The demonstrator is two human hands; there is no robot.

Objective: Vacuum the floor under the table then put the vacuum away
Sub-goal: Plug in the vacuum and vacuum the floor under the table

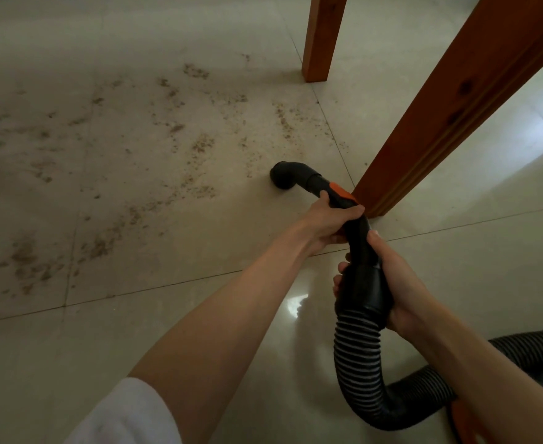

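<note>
- Left hand (334,224): fingers wrapped over the upper part of the black vacuum handle (358,232), just below its orange button (340,191).
- Right hand (398,293): curled round the handle's lower collar, where the ribbed hose (356,357) joins; thumb lies along the handle, fingertips visible on the far side.
- Nozzle (284,178): curved black end of the handle, mouth turned down, at or on the tiled floor (167,347); contact cannot be confirmed.
- Hose: bends down from the handle, loops along the floor and runs off to the lower right behind the right forearm.
- Dirt (199,145): brown crumbs and smears scattered across the tiles left of and beyond the nozzle; nearest patch just beside it.
- Near table leg (449,123): reddish wood, foot just beside the left hand. Far table leg (319,36) stands beyond the dirt.
- White sleeve (126,415) on the left arm, lower edge of the view.
</note>
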